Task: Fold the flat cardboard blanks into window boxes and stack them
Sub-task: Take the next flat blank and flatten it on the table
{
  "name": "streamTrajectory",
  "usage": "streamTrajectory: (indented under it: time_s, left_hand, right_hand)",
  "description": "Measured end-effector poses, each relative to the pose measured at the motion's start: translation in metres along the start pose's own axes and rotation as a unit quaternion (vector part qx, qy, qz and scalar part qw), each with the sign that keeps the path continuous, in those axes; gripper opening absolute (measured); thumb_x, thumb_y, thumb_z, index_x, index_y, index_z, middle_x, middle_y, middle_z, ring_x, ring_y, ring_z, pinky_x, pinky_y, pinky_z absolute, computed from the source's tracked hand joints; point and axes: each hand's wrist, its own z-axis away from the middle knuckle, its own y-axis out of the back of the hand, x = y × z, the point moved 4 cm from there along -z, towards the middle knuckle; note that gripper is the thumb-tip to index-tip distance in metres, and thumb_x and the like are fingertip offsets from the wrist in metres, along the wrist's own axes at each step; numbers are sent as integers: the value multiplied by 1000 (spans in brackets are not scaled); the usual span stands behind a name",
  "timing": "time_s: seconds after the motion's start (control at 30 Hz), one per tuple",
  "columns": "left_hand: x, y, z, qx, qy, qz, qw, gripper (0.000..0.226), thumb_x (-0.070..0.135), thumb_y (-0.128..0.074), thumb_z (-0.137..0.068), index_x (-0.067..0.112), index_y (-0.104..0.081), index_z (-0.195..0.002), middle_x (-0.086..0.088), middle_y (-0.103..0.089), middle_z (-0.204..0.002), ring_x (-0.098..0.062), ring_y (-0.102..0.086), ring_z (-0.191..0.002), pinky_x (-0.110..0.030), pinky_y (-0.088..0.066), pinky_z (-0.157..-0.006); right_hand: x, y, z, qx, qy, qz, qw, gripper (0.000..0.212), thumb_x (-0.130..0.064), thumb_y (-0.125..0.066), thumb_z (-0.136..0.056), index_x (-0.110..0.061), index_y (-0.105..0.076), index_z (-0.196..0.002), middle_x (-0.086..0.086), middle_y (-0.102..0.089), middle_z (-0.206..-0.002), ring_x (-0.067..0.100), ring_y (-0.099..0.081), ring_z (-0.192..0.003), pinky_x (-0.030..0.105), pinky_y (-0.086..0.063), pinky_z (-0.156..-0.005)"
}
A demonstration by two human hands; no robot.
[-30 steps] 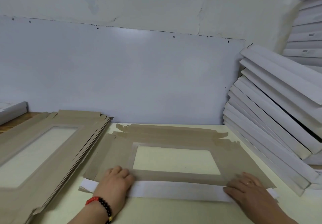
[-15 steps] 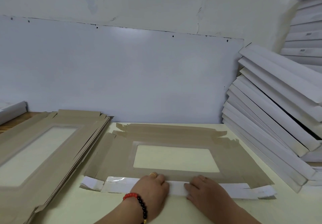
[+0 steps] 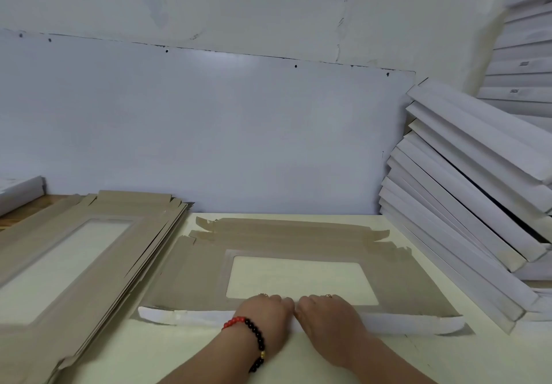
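The blank stack (image 3: 74, 264) and folded boxes (image 3: 478, 204) run off frame.

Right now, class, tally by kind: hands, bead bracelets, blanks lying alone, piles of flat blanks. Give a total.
Hands: 2 (left hand, right hand)
Bead bracelet: 1
Single blank: 1
Pile of blanks: 1
Total: 5
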Motion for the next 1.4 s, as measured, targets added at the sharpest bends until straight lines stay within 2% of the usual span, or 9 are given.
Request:
streamTrajectory:
  time_s: [0.2,0.27,0.33,0.4,0.43,0.5,0.67,1.23,1.4]
  left_hand:
    - [-4,-5,-6,67,-13,17,998,34,15,-38,-84,21,-44,-117,-7,-45,-116,-28,-39,-109,-35,-29,-89]
    - [-6,-11,-8,82,-15,25,996,37,17,-37,-84,22,-43,-120,-5,-39,-124,-29,-34,-120,-35,-24,-99]
    - [-7,-19,-10,68,-9,34,997,45,21,-34,-90,20,-35,-135,-3,-29,-145,-30,-15,-142,-40,-11,-115]
    - [-7,-26,-10,45,2,63,997,48,27,-26,-97,17,-23,-145,0,-10,-159,-27,10,-148,-44,5,-119]
    - [-8,-29,-9,39,5,76,996,49,32,-22,-100,17,-20,-146,0,-4,-161,-26,15,-147,-44,8,-119]
    - [-11,-32,-6,29,9,82,996,54,43,-15,-101,19,-14,-150,2,3,-162,-22,20,-146,-42,11,-118]
    - [-40,-38,5,-16,40,28,999,66,52,-6,-98,20,6,-154,1,17,-160,-22,27,-143,-41,14,-117]
    - [-125,-51,28,-17,148,23,989,64,54,-5,-97,24,8,-153,6,18,-159,-17,22,-145,-38,11,-117]
    - [-147,-49,40,-22,178,35,983,64,56,-4,-97,28,9,-153,11,18,-158,-14,18,-146,-39,9,-119]
  right_hand:
    - [-1,-4,-6,-45,-31,-44,998,27,-34,-36,-92,-25,-56,-77,-5,-60,-67,14,-59,-59,28,-44,-60]
    - [0,-2,-5,-44,-50,-53,996,27,-39,-37,-86,-28,-56,-70,-8,-57,-64,9,-54,-56,25,-47,-56]
    - [2,-7,-5,-74,-73,-75,992,30,-39,-33,-91,-26,-60,-91,-6,-63,-95,15,-59,-84,33,-52,-79]
    - [5,-22,-5,-137,-72,-132,979,46,-39,-22,-100,-20,-43,-136,0,-34,-151,20,-32,-137,42,-20,-118]
    - [7,-27,-5,-166,-70,-145,973,53,-41,-18,-102,-20,-25,-149,-5,-9,-161,15,-7,-148,38,-2,-121]
    - [9,-35,-6,-191,-55,-135,971,58,-43,-13,-102,-23,-2,-155,-9,12,-161,7,16,-146,34,12,-117]
    - [28,-43,3,-201,-47,-119,971,60,-44,-12,-102,-22,6,-154,-9,21,-158,4,24,-142,18,32,-96]
    - [148,-54,86,-247,-196,-58,947,56,-42,-11,-103,-29,12,-152,-16,27,-151,5,19,-144,13,32,-91]
    - [165,-54,101,-253,-233,-66,937,57,-41,-11,-103,-25,18,-150,-14,23,-156,4,18,-144,22,18,-111]
